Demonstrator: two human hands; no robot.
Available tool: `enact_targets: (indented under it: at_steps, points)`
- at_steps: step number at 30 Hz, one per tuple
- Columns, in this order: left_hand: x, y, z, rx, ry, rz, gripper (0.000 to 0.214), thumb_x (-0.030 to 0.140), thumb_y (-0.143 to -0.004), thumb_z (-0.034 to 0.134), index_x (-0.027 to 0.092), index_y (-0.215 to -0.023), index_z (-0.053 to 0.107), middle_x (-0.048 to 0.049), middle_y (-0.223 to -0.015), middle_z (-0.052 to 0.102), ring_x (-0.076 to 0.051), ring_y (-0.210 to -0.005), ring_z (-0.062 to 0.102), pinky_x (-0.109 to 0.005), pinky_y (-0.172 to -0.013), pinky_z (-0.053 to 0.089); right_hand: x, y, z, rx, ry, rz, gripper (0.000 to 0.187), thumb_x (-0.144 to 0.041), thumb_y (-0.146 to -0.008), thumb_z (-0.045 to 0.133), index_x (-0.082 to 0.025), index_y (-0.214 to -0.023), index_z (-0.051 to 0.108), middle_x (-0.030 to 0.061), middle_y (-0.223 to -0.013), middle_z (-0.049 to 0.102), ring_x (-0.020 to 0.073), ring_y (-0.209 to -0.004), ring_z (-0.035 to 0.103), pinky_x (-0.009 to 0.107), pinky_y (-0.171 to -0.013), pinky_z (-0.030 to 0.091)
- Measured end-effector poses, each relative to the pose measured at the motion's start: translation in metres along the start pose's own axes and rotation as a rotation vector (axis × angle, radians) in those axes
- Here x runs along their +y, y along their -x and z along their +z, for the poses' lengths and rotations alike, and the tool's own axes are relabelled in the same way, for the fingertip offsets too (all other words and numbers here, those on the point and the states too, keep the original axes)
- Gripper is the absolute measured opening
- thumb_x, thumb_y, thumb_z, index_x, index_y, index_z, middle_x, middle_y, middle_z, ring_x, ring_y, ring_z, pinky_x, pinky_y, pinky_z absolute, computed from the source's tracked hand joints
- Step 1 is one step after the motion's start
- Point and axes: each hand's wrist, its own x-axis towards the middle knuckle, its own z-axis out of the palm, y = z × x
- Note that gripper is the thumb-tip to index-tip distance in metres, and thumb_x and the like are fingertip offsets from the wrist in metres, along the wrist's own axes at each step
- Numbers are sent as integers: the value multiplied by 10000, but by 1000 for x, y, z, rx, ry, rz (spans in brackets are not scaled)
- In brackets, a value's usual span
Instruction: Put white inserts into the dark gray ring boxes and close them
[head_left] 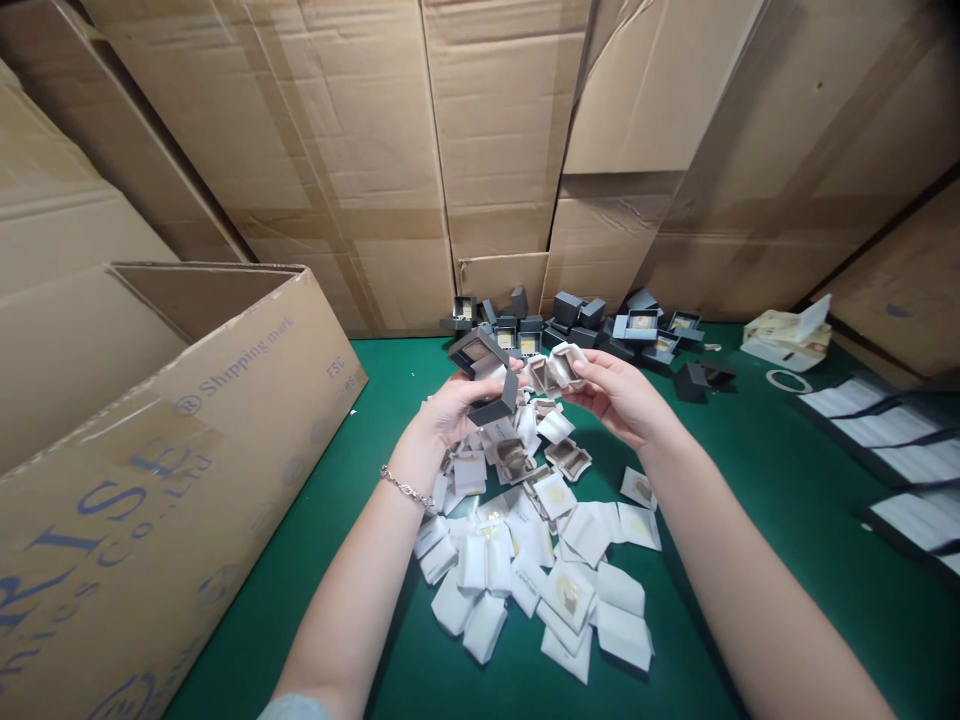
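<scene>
Green-topped bench (757,500) under both arms. Left hand (442,410) gripped dark grey box (484,365), lid open, above white pouch pile (540,550); right hand (619,395) pinched beige insert (559,368). Slack pinch could drop either onto pile, scattering pouches. Loose grey boxes (577,320) lay beyond pile; carton (187,440) stood left of pile, cardboard-lined wall (495,130) beyond.

Two hands (450,410), one bracelet (406,488), one cardboard carton (187,480).
</scene>
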Motion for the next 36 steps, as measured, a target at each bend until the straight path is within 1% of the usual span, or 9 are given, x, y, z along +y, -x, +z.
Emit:
enact_targets:
  at_steps: [4, 9, 13, 16, 20, 25, 27, 31, 36]
  points:
    - [-1, 3, 3, -52, -85, -32, 401, 93, -629, 760, 125, -1022, 685, -117, -947, 742, -257, -921, 698, -310, -770, 541, 4, -1, 5, 6, -59, 23, 248, -249, -697, 715, -220, -929, 633, -17, -759, 677, 86, -557, 591, 236, -612, 548]
    - [2, 6, 6, -91, -120, -94, 467, 109, -625, 775, 113, -1081, 675, -118, -874, 751, -227, -830, 709, -300, -743, 542, 10, -3, 9, 70, -46, -49, 346, -319, -686, 729, -238, -1009, 636, -30, -747, 682, 86, -547, 584, 237, -605, 533]
    - [2, 5, 6, -90, -132, -95, 515, 134, -612, 793, 118, -1112, 666, -119, -879, 752, -248, -887, 704, -313, -769, 541, 15, -5, 8, 76, 181, -220, 361, -359, -673, 724, -198, -993, 675, 24, -908, 715, 126, -686, 629, 282, -704, 532]
    - [0, 4, 4, -127, -161, -95, 576, 154, -603, 810, 126, -1154, 644, -127, -916, 748, -263, -920, 698, -328, -781, 540, 18, -5, 7, 171, 427, -336, 337, -351, -724, 654, -181, -1014, 687, 60, -983, 722, 180, -778, 654, 344, -764, 525]
    - [-2, 3, 4, -153, -192, -94, 634, 153, -595, 823, 131, -1193, 613, -138, -962, 740, -254, -879, 704, -360, -803, 541, 20, -1, 9, 311, 705, -486, 278, -325, -791, 557, -189, -986, 702, 62, -949, 733, 196, -756, 659, 355, -758, 514]
    - [-4, 2, 6, -156, -173, -88, 566, 137, -569, 826, 107, -1103, 638, -135, -915, 745, -245, -858, 707, -334, -752, 560, 22, 5, 12, 430, 826, -693, 272, -238, -801, 506, -206, -1040, 634, 47, -877, 722, 178, -700, 664, 301, -692, 509]
    - [-4, 3, 7, -156, -162, -94, 533, 121, -563, 821, 101, -1066, 643, -136, -904, 746, -250, -874, 705, -333, -751, 563, 23, 6, 12, 473, 875, -766, 230, -201, -795, 484, -215, -982, 617, 37, -842, 711, 171, -680, 660, 282, -665, 504]
    - [-3, 5, 9, -150, -159, -98, 537, 116, -569, 814, 105, -1075, 637, -136, -912, 746, -258, -897, 702, -358, -790, 561, 23, 6, 11, 411, 979, -833, 193, -140, -776, 437, -222, -788, 611, 42, -841, 716, 185, -769, 675, 282, -710, 513]
    - [-2, 5, 8, -149, -172, -68, 623, 155, -581, 822, 126, -1168, 615, -135, -965, 740, -278, -956, 690, -370, -822, 550, 23, 3, 11, 330, 981, -914, 206, -245, -818, 482, -195, -892, 667, 93, -1018, 715, 216, -877, 680, 340, -745, 553]
